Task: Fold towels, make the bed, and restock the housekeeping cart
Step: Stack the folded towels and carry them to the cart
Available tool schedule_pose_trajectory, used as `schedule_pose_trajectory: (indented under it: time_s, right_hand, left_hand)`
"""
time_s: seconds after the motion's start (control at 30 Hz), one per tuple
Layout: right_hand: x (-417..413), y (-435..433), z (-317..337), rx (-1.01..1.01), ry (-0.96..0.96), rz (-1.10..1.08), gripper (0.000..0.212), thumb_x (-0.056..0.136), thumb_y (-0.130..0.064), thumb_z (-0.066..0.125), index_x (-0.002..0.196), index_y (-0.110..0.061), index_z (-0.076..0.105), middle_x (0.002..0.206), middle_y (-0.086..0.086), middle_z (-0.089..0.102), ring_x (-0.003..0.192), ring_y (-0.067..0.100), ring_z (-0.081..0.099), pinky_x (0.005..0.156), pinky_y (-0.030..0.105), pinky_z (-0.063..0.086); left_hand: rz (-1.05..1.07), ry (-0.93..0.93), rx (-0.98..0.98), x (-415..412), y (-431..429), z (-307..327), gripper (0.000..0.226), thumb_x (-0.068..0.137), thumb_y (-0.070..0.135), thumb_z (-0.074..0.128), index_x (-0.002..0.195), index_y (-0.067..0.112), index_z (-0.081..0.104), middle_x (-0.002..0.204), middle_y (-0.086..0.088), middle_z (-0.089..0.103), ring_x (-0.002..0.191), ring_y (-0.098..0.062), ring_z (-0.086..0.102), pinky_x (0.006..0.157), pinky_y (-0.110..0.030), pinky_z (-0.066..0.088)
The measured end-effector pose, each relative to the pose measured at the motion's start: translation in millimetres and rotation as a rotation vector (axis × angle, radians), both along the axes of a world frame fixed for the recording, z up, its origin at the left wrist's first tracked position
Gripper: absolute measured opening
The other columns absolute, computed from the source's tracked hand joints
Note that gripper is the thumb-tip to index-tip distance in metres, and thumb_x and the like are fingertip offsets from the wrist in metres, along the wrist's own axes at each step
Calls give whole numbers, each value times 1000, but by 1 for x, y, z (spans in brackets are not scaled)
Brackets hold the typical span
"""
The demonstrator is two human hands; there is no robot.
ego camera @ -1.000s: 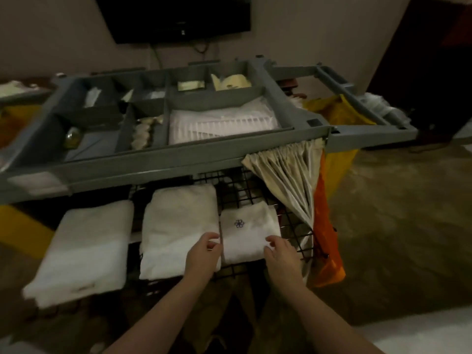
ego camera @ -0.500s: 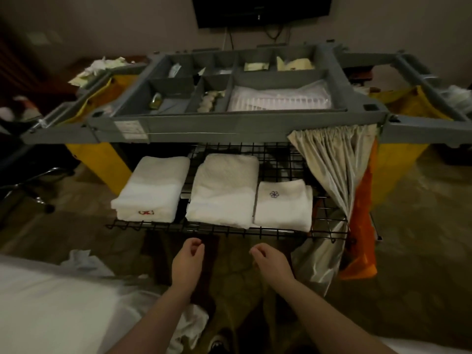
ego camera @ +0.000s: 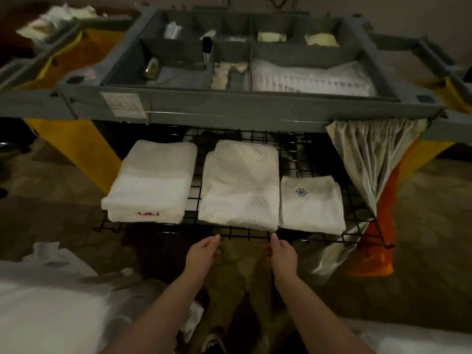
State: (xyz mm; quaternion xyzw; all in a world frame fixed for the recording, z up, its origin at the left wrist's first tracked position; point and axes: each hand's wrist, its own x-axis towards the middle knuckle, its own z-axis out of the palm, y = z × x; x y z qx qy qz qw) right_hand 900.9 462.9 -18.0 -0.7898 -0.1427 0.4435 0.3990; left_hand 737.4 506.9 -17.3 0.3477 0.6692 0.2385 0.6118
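left hand (ego camera: 201, 254) and right hand (ego camera: 284, 254) hover by the wire shelf (ego camera: 293, 154) edge, each grip loose and empty.

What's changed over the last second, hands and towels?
Both hands came off the small emblem towel, drew back toward the person, then came forward again: left hand and right hand now reach the wire shelf at its front edge, holding nothing. Nothing lying on the shelf shifted.

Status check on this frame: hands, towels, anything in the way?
Both open: left hand, right hand, fingertips at the wire shelf front edge. Folded on it, side by side: left towel, middle towel, right towel. Path clear; curtain bunched at right.
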Motion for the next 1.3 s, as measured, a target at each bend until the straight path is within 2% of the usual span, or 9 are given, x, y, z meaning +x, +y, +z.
schedule_pose_trajectory:
  time_s: [0.07,0.13,0.33,0.5,0.63,0.83,0.93,1.1,1.3]
  right_hand:
    - [-9,4,-9,4,-11,-113,33,98,-31,48,74,-12,60,88,14,64,80,27,59,84,46,49]
    - [-13,6,-13,18,-20,-170,31,98,-28,49,73,-14,60,85,13,64,81,28,59,85,48,49]
    - [-10,8,-27,109,-66,-164,32,100,-26,45,76,-9,58,77,11,58,75,24,55,75,41,45]
    - [-13,21,-31,218,-61,-159,36,101,-25,40,74,-8,54,69,7,51,64,18,47,60,31,37]
    - [12,69,-28,334,-84,-107,32,100,-26,43,73,-12,55,70,4,51,67,15,48,62,29,37]
    - [20,140,-64,661,-259,-185,31,100,-24,42,73,-16,54,64,3,49,60,15,46,53,16,36]
    - [25,172,-78,802,-248,-252,33,100,-19,44,68,-15,53,62,2,47,58,11,43,51,12,35]
    - [47,200,-82,910,-232,-165,35,99,-13,46,65,-12,53,60,3,47,51,0,43,55,11,37]
    - [65,204,-91,893,-283,23,33,98,-4,43,68,-7,54,61,5,50,58,10,48,65,28,42]
  left_hand:
    - [72,-138,-75,2,2,-3,16,94,25,57,91,14,67,83,-2,64,75,-14,57,66,-26,46]
    - [118,-167,-111,8,7,-10,17,91,21,61,79,11,67,75,-5,65,68,-15,57,63,-27,47]
    - [219,-191,-103,30,13,-25,25,87,16,67,66,3,63,69,-13,62,69,-25,58,73,-38,49]
    - [252,-173,95,38,19,-24,31,89,17,63,62,4,59,60,-8,56,61,-20,52,60,-31,42]
    - [250,-210,227,60,64,-23,25,92,19,60,72,3,62,65,-6,58,63,-15,53,58,-24,42]
    - [230,-275,450,88,131,-51,33,98,22,49,70,7,59,50,-3,53,49,-13,49,52,-20,41]
    - [237,-295,540,101,157,-63,37,99,25,46,69,6,56,48,-4,49,44,-10,45,46,-14,39]
    - [154,-315,746,107,185,-71,38,100,16,42,65,8,54,54,-3,52,49,-6,49,52,-14,42]
    - [15,-261,849,99,203,-86,39,98,7,45,60,11,55,52,5,54,52,-6,51,54,-16,41]
